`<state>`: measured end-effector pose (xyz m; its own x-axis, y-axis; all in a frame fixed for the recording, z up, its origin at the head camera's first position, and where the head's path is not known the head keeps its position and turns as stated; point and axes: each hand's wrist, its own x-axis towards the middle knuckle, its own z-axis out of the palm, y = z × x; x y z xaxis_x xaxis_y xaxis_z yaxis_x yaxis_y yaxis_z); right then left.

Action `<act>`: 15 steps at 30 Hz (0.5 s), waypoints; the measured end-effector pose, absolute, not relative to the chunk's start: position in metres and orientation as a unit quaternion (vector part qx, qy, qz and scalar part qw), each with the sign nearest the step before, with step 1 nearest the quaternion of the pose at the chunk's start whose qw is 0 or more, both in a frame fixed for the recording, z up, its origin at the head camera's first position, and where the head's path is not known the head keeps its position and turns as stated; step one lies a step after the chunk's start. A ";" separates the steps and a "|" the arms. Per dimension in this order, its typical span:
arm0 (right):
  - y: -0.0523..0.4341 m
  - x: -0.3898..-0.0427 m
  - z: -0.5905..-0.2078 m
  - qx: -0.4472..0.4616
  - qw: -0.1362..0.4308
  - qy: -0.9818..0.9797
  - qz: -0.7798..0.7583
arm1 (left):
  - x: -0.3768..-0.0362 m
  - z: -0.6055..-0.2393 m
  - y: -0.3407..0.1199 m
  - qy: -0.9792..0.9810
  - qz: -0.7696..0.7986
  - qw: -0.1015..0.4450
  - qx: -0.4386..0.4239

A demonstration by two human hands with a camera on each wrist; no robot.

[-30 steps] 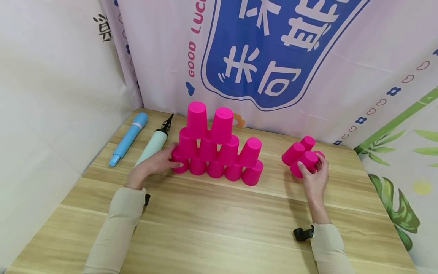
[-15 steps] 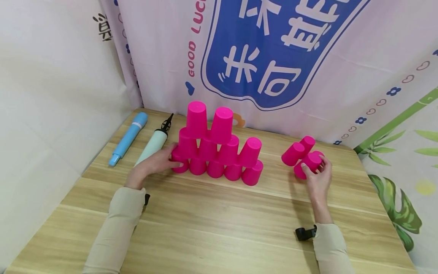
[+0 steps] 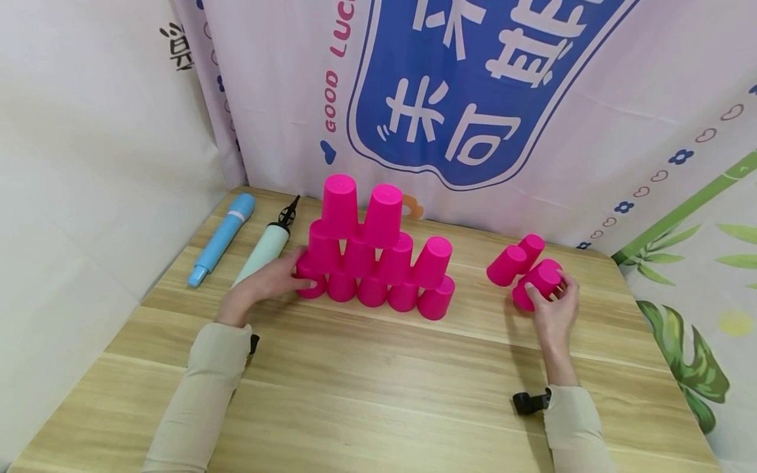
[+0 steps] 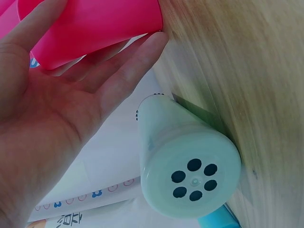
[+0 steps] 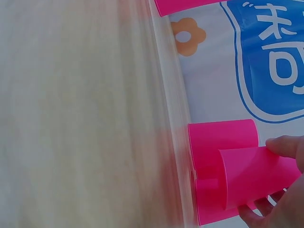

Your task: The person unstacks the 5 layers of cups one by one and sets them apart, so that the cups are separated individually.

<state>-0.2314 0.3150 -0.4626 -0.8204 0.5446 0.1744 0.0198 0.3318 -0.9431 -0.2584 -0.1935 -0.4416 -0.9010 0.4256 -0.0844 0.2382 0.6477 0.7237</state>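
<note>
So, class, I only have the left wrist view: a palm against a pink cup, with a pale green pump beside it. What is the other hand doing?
Observer: The right hand grips a cup lying on its side, to the right of the pyramid.
Operator: How tall is that pyramid?
Observer: Three rows: five cups at the bottom, four above them, two on top.
Operator: Any loose cups?
Observer: Two more cups lie on their sides just behind the gripped one.
</note>
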 end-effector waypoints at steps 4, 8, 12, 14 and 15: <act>0.317 -0.230 -0.463 -0.184 0.241 -0.780 0.548 | -0.259 -0.442 -0.193 0.900 0.376 0.126 0.183; 0.318 -0.229 -0.463 -0.190 0.240 -0.780 0.546 | -0.259 -0.443 -0.193 0.901 0.375 0.125 0.181; 0.320 -0.228 -0.463 -0.193 0.237 -0.783 0.541 | -0.259 -0.444 -0.194 0.902 0.372 0.124 0.178; 0.320 -0.228 -0.464 -0.193 0.236 -0.785 0.539 | -0.259 -0.443 -0.194 0.904 0.370 0.125 0.176; 0.320 -0.228 -0.464 -0.193 0.235 -0.786 0.539 | -0.260 -0.444 -0.194 0.904 0.369 0.125 0.177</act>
